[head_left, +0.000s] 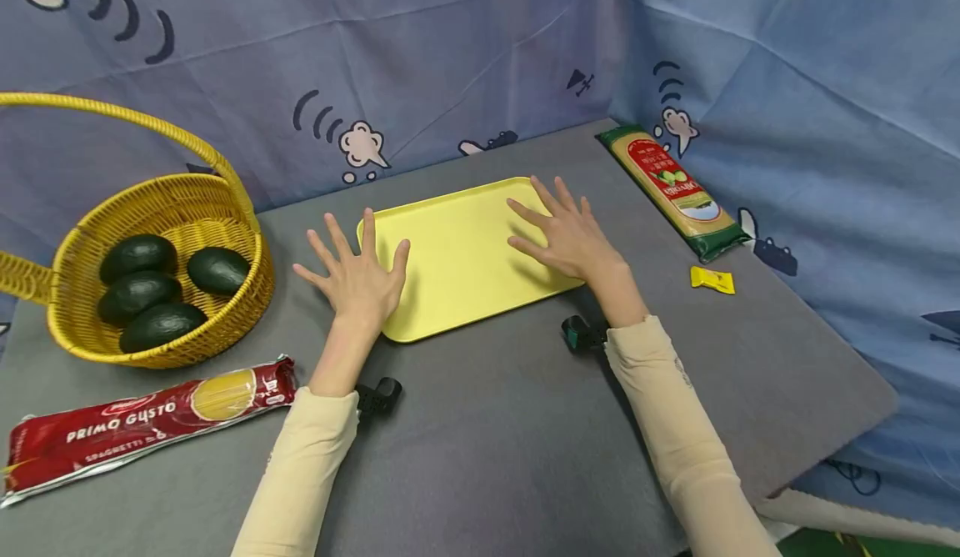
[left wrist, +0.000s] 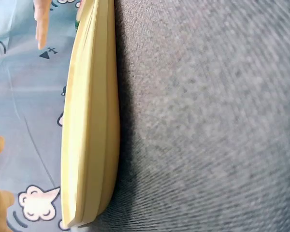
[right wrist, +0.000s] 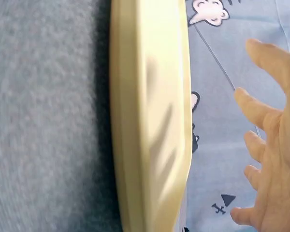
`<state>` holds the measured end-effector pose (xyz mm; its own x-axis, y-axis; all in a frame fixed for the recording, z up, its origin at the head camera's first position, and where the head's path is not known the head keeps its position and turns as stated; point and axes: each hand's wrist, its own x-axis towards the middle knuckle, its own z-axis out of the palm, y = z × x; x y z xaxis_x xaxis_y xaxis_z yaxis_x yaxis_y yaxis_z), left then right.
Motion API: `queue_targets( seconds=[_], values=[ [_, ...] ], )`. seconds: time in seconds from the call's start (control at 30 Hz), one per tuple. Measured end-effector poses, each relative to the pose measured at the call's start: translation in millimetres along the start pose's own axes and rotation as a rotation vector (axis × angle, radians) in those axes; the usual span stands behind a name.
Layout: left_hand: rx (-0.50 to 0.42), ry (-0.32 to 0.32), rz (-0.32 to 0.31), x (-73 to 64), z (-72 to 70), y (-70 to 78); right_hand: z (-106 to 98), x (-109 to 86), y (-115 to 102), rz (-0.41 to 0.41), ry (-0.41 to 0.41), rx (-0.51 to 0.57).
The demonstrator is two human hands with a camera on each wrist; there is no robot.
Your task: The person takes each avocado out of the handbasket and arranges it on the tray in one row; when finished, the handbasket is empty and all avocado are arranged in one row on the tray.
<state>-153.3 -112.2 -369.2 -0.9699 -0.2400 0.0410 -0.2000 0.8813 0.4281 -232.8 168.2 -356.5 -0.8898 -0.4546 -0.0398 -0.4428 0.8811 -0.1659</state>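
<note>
On a grey table [head_left: 480,432]: yellow tray [head_left: 461,261], wicker basket [head_left: 242,311], red spaghetti packet [head_left: 153,425], green-ended packet [head_left: 672,192], small yellow sachet [head_left: 712,280].

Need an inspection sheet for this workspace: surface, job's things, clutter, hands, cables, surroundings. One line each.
Surface: grey table, matte.
Job's things: yellow tray, lying flat; hand shadows fall on it.
Clutter: yellow wicker basket holding four avocados; red spaghetti packet in front of it; green-ended noodle packet and small yellow wrapped candy to the right.
Hands: left hand and right hand over opposite ends of the tray, fingers spread, neither touching it.
Cables: nothing seen.
Surroundings: blue cartoon-print cloth behind and to the right.
</note>
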Motion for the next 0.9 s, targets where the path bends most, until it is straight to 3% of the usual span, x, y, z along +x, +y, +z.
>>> queue_targets(
  seconds=[0.17, 0.4, 0.5, 0.7, 0.9],
  values=[
    [-0.008, -0.01, 0.002, -1.2, 0.5, -0.5, 2, -4.1, 9, -0.001, -0.008, 0.105],
    [-0.006, -0.019, 0.014, -1.7, 1.3, 1.5, -4, -14.0, 25, -0.008, -0.095, 0.442],
    [-0.014, -0.018, 0.027, -1.8, 2.0, 1.8, -9, -19.7, 32, 0.001, -0.158, 0.527],
    [-0.036, -0.018, 0.069, -4.6, 0.0, 2.3, -11, -29.0, 47, -0.015, -0.279, 0.563],
    [-0.043, -0.045, 0.099, -9.0, -6.1, 1.2, -10, -30.4, 57, -0.045, -0.306, 0.548]
  ],
)
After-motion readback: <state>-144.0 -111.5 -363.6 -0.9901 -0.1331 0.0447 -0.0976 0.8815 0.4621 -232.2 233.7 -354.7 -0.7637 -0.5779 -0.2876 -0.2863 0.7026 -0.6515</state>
